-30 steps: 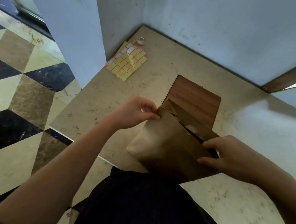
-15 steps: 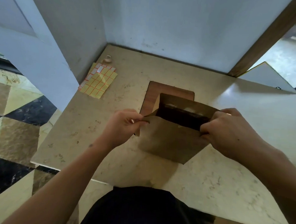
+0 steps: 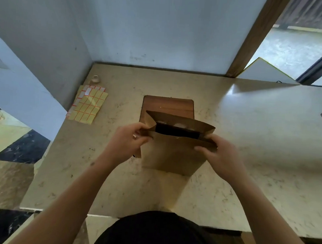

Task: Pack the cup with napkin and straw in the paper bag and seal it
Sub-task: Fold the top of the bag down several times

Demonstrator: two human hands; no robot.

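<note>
Paper bag [image 3: 171, 153] stands upright on counter [image 3: 247, 143], just in front of wooden board [image 3: 168, 105], mouth open. Left hand [image 3: 125, 143] and right hand [image 3: 219, 156] each pinch 1 top corner. Best: pull corners apart, flatten mouth, fold squarely before sealing.

I seem to be standing at a service counter [image 3: 227, 179] in a small shop or takeaway spot, a beige marble-look slab built into a corner of plain pale walls [image 3: 159, 30], with a wooden board [image 3: 168, 105] set on it. Sheets of yellow, red-bordered label stickers [image 3: 87, 106] lie in the corner beside a small roll of tape [image 3: 95, 79], the sort of stock kept for sealing and marking orders. To my left lies a polished floor [image 3: 9, 153] of large black, cream and brown diamond tiles, and a wood-framed opening [image 3: 254, 37] at my right looks out on a paved area.
</note>
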